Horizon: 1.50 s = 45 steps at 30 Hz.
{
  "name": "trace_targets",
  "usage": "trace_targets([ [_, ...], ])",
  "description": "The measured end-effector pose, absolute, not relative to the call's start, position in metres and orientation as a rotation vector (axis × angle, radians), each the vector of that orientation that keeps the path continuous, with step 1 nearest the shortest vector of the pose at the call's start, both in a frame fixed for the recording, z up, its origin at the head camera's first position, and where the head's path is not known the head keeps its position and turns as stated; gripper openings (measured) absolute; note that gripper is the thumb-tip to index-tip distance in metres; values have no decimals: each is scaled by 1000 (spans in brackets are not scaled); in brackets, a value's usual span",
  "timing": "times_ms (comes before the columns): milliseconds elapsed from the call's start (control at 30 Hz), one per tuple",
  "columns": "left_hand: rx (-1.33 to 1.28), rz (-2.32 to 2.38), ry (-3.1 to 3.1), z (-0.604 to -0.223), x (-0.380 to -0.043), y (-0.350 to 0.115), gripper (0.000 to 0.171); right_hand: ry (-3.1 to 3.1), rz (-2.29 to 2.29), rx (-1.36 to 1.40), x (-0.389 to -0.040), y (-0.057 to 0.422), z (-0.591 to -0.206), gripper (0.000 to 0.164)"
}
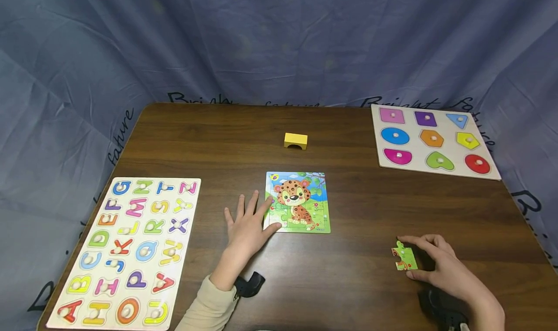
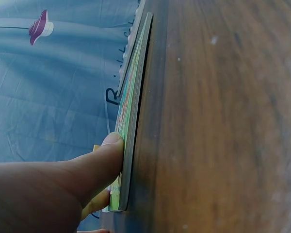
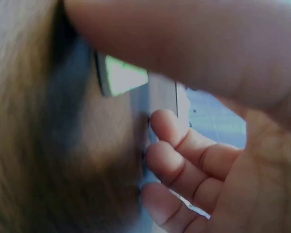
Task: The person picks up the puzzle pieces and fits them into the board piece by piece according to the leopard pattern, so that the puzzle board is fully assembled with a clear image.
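Observation:
A small leopard jigsaw board (image 1: 301, 202) lies at the middle of the brown table (image 1: 357, 282). My left hand (image 1: 250, 222) lies flat beside it with straight fingers spread, and its fingertips touch the board's left edge. In the left wrist view one finger (image 2: 87, 170) presses against the side of the jigsaw board (image 2: 131, 111). Near the front right, my right hand (image 1: 420, 259) pinches a loose green jigsaw piece (image 1: 404, 257) between thumb and forefinger, low over the table. In the blurred right wrist view the green piece (image 3: 123, 75) shows behind curled fingers (image 3: 184, 150).
A yellow arch block (image 1: 295, 140) stands behind the jigsaw. An alphabet peg board (image 1: 131, 251) lies along the left edge, and a shape peg board (image 1: 433, 139) sits at the back right corner. A blue cloth (image 1: 279, 45) hangs behind and around the table.

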<state>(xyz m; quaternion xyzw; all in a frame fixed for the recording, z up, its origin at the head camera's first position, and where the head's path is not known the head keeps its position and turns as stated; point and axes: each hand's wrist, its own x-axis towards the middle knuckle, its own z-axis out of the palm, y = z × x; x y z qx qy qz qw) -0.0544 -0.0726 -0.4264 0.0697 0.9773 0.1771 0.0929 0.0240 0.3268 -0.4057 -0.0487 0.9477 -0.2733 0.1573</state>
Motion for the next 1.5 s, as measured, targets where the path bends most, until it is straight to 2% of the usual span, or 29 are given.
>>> trace_targets([
  [200,204,536,2903,-426,-54,-73,66,2832,-821,-313,24,328,-410,63],
  [367,224,536,2905,-425,-54,-72,66,2811,-862,-408,9,316,-405,57],
  [567,224,533,2906,-425,-54,-72,66,2855,-750,-464,-27,260,-394,60],
  [700,222,527,2903,-425,-54,-72,66,2933,-714,-602,-46,217,-397,61],
  [867,213,525,2905,-426,-54,-72,66,2855,-727,-671,-63,185,-404,62],
  [1500,206,532,2902,-426,-54,-73,66,2829,-633,-710,-72,173,-414,61],
])
